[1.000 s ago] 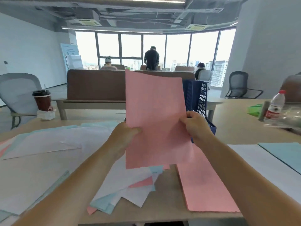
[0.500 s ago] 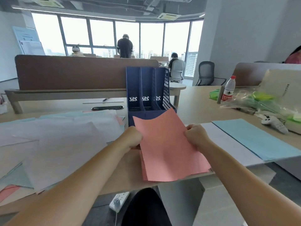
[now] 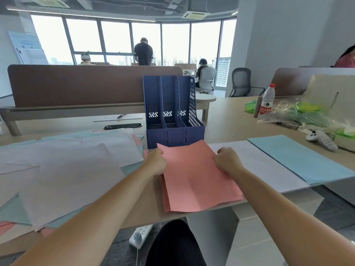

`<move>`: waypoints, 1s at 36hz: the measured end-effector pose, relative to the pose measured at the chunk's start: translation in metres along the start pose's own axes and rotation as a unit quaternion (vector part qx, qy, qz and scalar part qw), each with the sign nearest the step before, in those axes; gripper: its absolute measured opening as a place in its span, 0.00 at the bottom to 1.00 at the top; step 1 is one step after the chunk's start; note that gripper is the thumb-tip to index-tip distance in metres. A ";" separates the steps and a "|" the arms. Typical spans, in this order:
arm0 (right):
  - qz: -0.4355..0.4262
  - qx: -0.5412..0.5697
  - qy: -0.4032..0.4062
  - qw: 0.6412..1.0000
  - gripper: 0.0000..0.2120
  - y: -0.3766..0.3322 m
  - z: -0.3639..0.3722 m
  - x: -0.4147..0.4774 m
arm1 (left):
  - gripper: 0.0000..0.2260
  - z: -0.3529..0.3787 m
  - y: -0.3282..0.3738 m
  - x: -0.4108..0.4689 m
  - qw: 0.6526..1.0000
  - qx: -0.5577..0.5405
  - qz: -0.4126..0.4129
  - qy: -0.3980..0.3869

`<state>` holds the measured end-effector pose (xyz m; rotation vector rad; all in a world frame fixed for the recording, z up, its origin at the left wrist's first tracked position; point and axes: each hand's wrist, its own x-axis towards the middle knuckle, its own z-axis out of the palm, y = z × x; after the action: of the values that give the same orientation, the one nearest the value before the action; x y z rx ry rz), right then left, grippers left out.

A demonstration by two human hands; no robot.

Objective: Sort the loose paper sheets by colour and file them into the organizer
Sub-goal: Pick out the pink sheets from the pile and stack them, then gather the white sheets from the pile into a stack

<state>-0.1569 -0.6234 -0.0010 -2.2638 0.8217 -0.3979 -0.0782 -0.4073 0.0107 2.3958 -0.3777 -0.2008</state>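
Sheets of pink paper (image 3: 196,181), creased lengthwise, lie at the desk (image 3: 230,121) edge, pinched at both sides by left hand (image 3: 156,162) and right hand (image 3: 227,162). Blue organizer (image 3: 172,116) stands just beyond the grip, white stack (image 3: 269,166) right of it, loose pile (image 3: 73,169) left.

Organizer (image 3: 173,112): navy plastic, three upright slots, perforated side wall, standing mid-worktop.
Pink sheets (image 3: 194,185): stack lying nearly flat just in front of it, near end past the worktop edge. Left hand (image 3: 156,162) and right hand (image 3: 227,163) grip its side edges.
White sheets (image 3: 269,167): stacked just right of pink.
Blue sheets (image 3: 299,158): beyond the white.
Loose pile (image 3: 73,169): left side, white, pale teal and pink, overlapping askew.
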 end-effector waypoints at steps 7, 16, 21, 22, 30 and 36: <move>-0.011 -0.057 0.008 0.998 0.14 -0.008 0.001 -0.006 | 0.18 -0.004 -0.004 -0.001 0.998 -0.055 0.013 0.029; -0.093 -0.070 -0.014 0.993 0.15 -0.047 0.019 -0.028 | 0.09 -0.017 -0.004 -0.013 0.994 -0.087 0.062 0.026; -0.159 -0.076 -0.046 0.983 0.13 -0.079 0.043 -0.037 | 0.09 -0.037 -0.020 -0.017 0.993 -0.086 0.070 0.032; -0.165 -0.064 -0.055 0.983 0.13 -0.087 0.050 -0.040 | 0.11 -0.042 -0.025 -0.018 0.993 -0.084 0.071 0.034; -0.198 -0.004 -0.138 0.970 0.11 -0.148 0.122 -0.055 | 0.13 -0.095 -0.083 -0.017 0.994 -0.055 0.017 0.088; -0.227 -0.034 -0.217 0.949 0.20 -0.187 0.170 -0.066 | 0.04 -0.137 -0.139 -0.019 0.988 -0.037 -0.062 0.137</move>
<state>-0.0408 -0.3894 0.0041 -2.4667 0.0860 -0.0624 -0.0327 -0.2166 0.0218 2.3341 -0.0932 0.0592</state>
